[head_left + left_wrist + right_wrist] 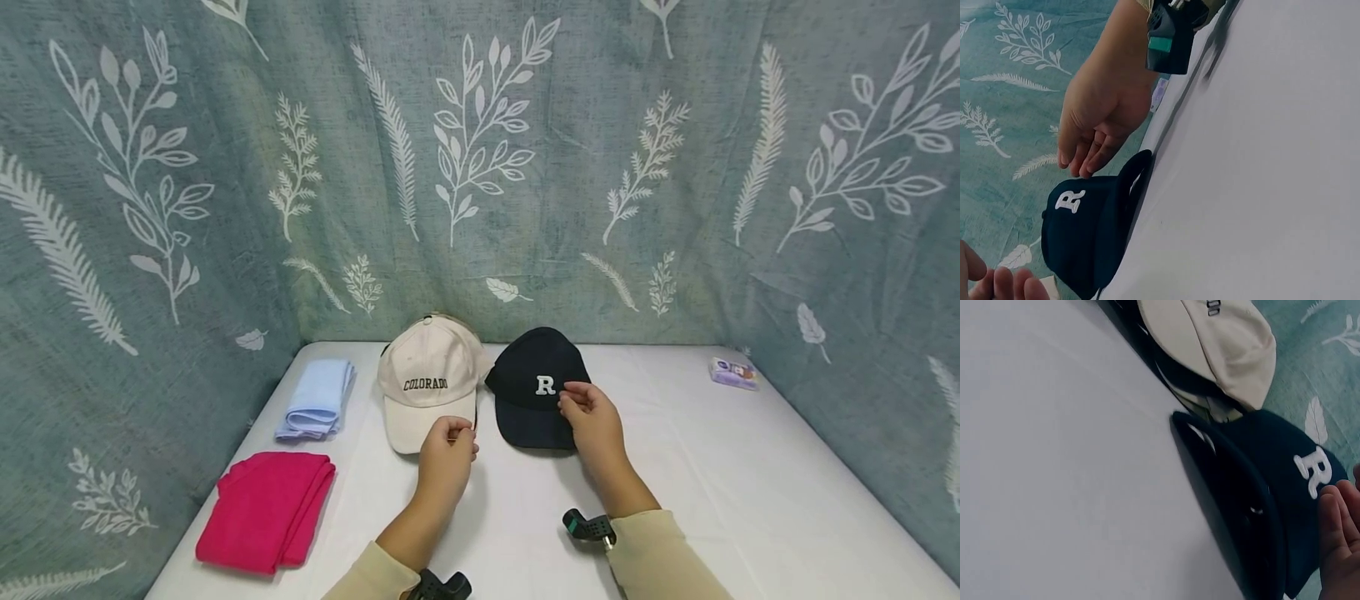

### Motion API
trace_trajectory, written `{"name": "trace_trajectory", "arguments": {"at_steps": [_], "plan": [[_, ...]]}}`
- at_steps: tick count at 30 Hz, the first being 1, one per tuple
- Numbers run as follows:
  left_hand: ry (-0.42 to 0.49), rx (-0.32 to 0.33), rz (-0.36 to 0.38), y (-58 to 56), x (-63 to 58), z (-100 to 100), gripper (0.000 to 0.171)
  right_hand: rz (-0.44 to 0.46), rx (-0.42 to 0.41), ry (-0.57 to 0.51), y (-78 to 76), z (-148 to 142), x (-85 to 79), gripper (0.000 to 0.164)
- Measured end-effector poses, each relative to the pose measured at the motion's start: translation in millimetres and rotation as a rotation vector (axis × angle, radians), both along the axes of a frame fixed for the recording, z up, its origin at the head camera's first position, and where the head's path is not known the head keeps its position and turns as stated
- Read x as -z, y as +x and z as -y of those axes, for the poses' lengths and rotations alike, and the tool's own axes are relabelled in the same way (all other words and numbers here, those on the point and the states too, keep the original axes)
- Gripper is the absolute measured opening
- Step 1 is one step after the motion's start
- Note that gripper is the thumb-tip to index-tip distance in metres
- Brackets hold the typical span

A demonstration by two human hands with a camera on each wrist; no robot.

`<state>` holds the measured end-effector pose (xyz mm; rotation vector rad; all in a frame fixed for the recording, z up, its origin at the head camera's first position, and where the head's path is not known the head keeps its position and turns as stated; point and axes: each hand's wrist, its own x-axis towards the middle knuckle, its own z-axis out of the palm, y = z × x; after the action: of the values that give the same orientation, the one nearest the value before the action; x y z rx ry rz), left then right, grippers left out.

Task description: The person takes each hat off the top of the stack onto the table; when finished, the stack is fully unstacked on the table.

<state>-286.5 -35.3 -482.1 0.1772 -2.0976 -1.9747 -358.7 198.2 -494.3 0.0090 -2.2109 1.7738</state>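
Observation:
A cream baseball cap (427, 367) lettered COLORADO sits at the back of the white table. Right beside it is a dark navy cap (525, 367) with a white R on its front. My left hand (447, 454) hovers in front of the cream cap's brim, fingers loosely bent with nothing in them. Over the right side of the navy cap, my right hand (597, 425) has relaxed fingers that overlap the cap near the R. In the left wrist view that hand (1100, 112) points down at the navy cap (1079, 231), holding nothing.
Folded light blue cloth (317, 398) lies at the back left, with a folded bright pink cloth (266, 512) nearer the front. A small purple-and-white packet (733, 373) rests at the far right. Leaf-patterned teal curtains (480, 275) surround the table's back and sides.

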Motion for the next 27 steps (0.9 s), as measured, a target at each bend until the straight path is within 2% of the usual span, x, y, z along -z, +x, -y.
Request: {"name": "trace_trajectory", "arguments": {"at_steps": [5, 12, 17, 22, 27], "plan": [[-0.002, -0.011, 0.024, 0.9, 1.9, 10, 0.019, -0.005, -0.039, 0.014, 7.0, 15, -4.2, 0.027], [-0.047, -0.005, -0.003, -0.1, -1.3, 32, 0.019, -0.022, -0.096, 0.034, 12.7, 37, -11.1, 0.030], [-0.056, -0.038, 0.005, -3.8, -2.3, 48, 0.019, -0.036, -0.144, 0.056, 10.2, 49, -17.9, 0.029], [-0.051, -0.060, 0.045, -6.8, -0.4, 57, 0.019, 0.011, -0.177, 0.075, 6.7, 58, -21.7, 0.029], [-0.058, -0.076, 0.061, -9.5, 1.2, 66, 0.020, 0.037, -0.221, 0.059, 0.5, 68, -18.6, 0.031]]}}
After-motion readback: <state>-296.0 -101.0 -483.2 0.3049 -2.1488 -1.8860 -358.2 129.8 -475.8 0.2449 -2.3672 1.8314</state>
